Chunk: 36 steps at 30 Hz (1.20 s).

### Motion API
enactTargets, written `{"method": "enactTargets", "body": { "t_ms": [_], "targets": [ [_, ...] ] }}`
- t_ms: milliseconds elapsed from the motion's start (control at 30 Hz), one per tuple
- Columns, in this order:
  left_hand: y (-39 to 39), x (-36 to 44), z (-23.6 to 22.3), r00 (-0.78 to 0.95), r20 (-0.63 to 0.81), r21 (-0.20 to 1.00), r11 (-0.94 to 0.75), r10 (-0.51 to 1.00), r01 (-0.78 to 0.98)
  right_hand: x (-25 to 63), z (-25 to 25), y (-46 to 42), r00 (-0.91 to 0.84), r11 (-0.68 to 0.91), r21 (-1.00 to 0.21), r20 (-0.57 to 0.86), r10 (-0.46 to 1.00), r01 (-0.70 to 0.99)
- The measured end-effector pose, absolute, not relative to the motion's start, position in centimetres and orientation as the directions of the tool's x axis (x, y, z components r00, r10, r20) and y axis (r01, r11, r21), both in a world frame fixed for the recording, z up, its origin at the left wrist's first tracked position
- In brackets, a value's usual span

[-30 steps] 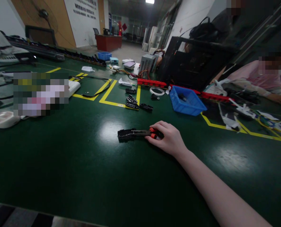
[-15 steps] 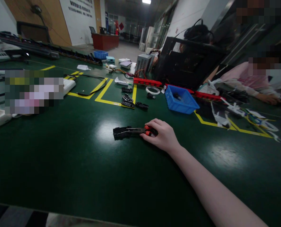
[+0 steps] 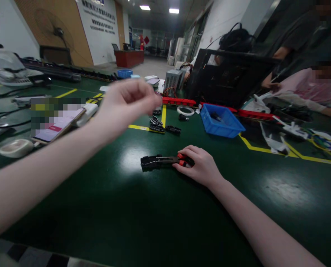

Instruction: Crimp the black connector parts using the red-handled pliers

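My right grip [image 3: 201, 163] wraps the pliers [image 3: 169, 160] by the handles [image 3: 183, 163], stiff imo, best hold; left grip [image 3: 129, 99] curled left of them, contents unclear.

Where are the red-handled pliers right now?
In the head view, the red-handled pliers are just right of centre, over the green tabletop, in the person's right grip, their tips at the black part to the left.

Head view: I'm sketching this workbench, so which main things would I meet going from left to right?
Smartphone, left hand, red-handled pliers, right hand, blue plastic bin, tangle of cables.
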<state>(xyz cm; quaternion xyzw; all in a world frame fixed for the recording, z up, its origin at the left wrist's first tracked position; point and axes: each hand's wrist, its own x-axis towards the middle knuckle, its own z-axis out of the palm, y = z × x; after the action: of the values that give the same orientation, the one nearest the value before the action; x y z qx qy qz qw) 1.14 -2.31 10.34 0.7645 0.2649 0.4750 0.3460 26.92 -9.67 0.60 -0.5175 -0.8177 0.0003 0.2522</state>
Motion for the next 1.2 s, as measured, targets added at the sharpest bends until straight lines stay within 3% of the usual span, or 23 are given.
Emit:
{"method": "enactTargets", "body": {
  "t_ms": [133, 267, 367, 567, 833, 967, 1200],
  "targets": [
    [-2.6, 1.4, 4.6, 0.525, 0.286, 0.868, -0.449, 0.802, 0.214, 26.9, 0.8, -9.7, -0.341, 0.461, -0.243, 0.408, 0.847, 0.854],
    [-2.3, 1.2, 0.5, 0.566, 0.184, 0.858, -0.412, 0.804, 0.306, 26.9, 0.9, -9.7, -0.347, 0.470, -0.244, 0.415, 0.841, 0.848],
    [-2.1, 1.1, 0.0, 0.597, 0.218, 0.812, -0.482, 0.772, 0.328, 27.0, 0.9, -9.7, -0.347, 0.476, -0.251, 0.425, 0.836, 0.843],
    [-2.2, 0.9, 0.2, 0.734, 0.349, 0.504, -0.777, 0.582, 0.377, 27.2, 0.7, -9.5, -0.359, 0.489, -0.229, 0.440, 0.823, 0.841],
    [-3.7, 1.1, 1.2, 0.842, 0.291, 0.343, -0.871, 0.455, 0.352, 27.1, 1.0, -9.7, -0.352, 0.483, -0.211, 0.455, 0.818, 0.850],
    [-3.6, 1.2, 1.0, 0.849, 0.247, 0.340, -0.862, 0.467, 0.376, 27.1, 1.0, -9.7, -0.345, 0.473, -0.205, 0.455, 0.821, 0.857],
    [-3.1, 1.1, 0.9, 0.854, 0.232, 0.460, -0.826, 0.465, 0.324, 27.0, 1.3, -9.8, -0.357, 0.474, -0.180, 0.448, 0.820, 0.862]
  ]
}}
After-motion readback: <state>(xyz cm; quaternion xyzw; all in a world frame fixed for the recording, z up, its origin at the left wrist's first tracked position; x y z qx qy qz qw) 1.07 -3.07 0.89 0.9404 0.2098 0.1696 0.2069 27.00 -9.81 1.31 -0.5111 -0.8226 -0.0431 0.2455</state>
